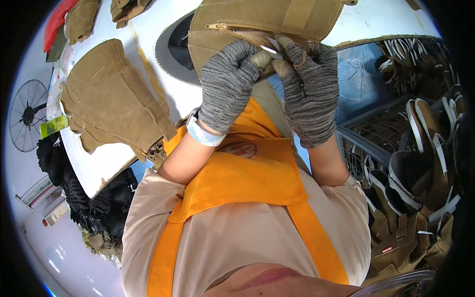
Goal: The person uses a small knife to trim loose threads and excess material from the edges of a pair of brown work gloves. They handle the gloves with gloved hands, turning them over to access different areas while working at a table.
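A tan suede boot upper (267, 18) with a brass zipper (217, 26) lies at the table's near edge, its grey-rimmed opening to the left. Both hands wear grey knitted gloves with worn tan fingertips. My left hand (230, 80) pinches at the upper's edge below the zipper, its fingers closed near the metal blades. In my right hand (311, 81) are small metal blades (272, 51), apparently snips, which point up and left against the suede between the hands. The rest of the tool is hidden by the fingers.
Another tan suede upper (115, 96) lies on the white table (185, 100) at left. More uppers are at the top left. Black material (100, 208) hangs below the table. At right stand a wire crate (363, 137) and many boot uppers with white edges (419, 122). A fan (29, 115) is far left.
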Motion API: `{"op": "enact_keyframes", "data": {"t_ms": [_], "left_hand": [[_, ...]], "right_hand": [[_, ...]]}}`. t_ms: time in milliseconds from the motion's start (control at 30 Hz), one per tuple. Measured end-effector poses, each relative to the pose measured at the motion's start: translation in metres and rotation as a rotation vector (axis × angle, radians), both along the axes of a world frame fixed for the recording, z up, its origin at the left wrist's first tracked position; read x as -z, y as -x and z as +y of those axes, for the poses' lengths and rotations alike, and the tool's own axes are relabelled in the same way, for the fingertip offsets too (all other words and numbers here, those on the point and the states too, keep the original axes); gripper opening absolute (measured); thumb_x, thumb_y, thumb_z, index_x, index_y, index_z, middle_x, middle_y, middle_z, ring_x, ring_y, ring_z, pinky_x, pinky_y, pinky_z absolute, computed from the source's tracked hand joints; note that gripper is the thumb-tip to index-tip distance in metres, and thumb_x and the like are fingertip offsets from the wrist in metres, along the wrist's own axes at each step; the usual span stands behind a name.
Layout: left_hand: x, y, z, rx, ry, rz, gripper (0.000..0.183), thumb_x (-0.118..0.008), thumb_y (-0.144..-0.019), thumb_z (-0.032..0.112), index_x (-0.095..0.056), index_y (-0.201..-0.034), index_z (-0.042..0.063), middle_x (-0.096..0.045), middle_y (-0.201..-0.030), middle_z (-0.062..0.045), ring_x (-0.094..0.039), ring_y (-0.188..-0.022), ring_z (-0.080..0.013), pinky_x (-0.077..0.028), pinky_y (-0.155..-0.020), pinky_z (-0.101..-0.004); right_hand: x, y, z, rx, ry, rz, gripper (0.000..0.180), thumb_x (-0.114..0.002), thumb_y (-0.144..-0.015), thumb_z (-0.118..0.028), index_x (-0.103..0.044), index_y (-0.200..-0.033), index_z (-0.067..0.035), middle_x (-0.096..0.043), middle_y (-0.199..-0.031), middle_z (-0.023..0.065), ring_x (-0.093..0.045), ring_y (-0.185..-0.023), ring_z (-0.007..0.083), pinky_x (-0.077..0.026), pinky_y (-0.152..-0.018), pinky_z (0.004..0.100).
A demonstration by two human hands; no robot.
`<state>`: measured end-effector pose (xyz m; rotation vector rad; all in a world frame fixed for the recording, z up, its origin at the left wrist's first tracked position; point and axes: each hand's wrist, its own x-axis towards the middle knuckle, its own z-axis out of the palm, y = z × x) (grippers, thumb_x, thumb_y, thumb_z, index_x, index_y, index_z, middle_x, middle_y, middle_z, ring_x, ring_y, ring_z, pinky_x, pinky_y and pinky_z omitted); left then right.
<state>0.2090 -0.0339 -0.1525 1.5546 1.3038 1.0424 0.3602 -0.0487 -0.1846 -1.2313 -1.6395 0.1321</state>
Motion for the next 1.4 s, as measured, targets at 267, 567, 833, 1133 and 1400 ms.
{"op": "enact_keyframes", "data": {"t_ms": [267,567,833,1133,1400], "left_hand": [[0.003,0.002,-0.002,0.006,-0.037,-0.021,0.02,-0.066,-0.086,0.017,-0.068,-0.098,0.001,-0.069,-0.08,-0.01,-0.065,-0.071,-0.0147,-0.051,-0.067,-0.0266],[0.007,0.002,-0.004,-0.007,-0.086,0.11,0.02,-0.066,-0.086,0.02,-0.068,-0.095,0.002,-0.068,-0.074,-0.008,-0.063,-0.064,-0.0163,-0.05,-0.06,-0.0271],[0.014,0.005,-0.004,-0.011,-0.098,-0.028,0.018,-0.068,-0.085,0.02,-0.069,-0.089,0.003,-0.064,-0.067,-0.008,-0.058,-0.058,-0.0153,-0.047,-0.056,-0.0282],[0.023,0.008,-0.005,0.045,-0.234,0.102,0.017,-0.07,-0.083,0.02,-0.069,-0.086,0.003,-0.063,-0.068,-0.007,-0.058,-0.059,-0.02,-0.046,-0.056,-0.0287],[0.027,0.011,-0.004,0.065,-0.241,0.018,0.015,-0.069,-0.084,0.019,-0.07,-0.088,0.004,-0.065,-0.07,-0.007,-0.059,-0.059,-0.0191,-0.047,-0.057,-0.0285]], "right_hand": [[-0.007,-0.001,0.001,-0.024,0.028,-0.02,0.035,-0.069,-0.081,-0.021,-0.066,-0.115,-0.016,-0.055,-0.094,0.0124,-0.059,-0.078,0.0262,-0.05,-0.068,0.0346],[-0.001,0.002,0.005,-0.099,0.006,0.052,0.033,-0.07,-0.081,-0.017,-0.067,-0.113,-0.011,-0.057,-0.102,0.0132,-0.06,-0.083,0.0257,-0.051,-0.07,0.0349],[-0.008,0.003,0.006,-0.137,0.022,0.054,0.032,-0.071,-0.079,-0.012,-0.068,-0.111,-0.01,-0.057,-0.107,0.0129,-0.059,-0.09,0.0249,-0.05,-0.078,0.033],[-0.01,0.004,0.004,-0.207,0.142,0.121,0.031,-0.071,-0.079,-0.013,-0.068,-0.109,-0.009,-0.055,-0.114,0.0138,-0.058,-0.096,0.0277,-0.05,-0.081,0.0346],[-0.003,0.006,0.01,-0.222,0.013,0.081,0.032,-0.073,-0.078,-0.019,-0.067,-0.109,-0.011,-0.052,-0.118,0.0125,-0.058,-0.097,0.0276,-0.05,-0.082,0.0342]]}}
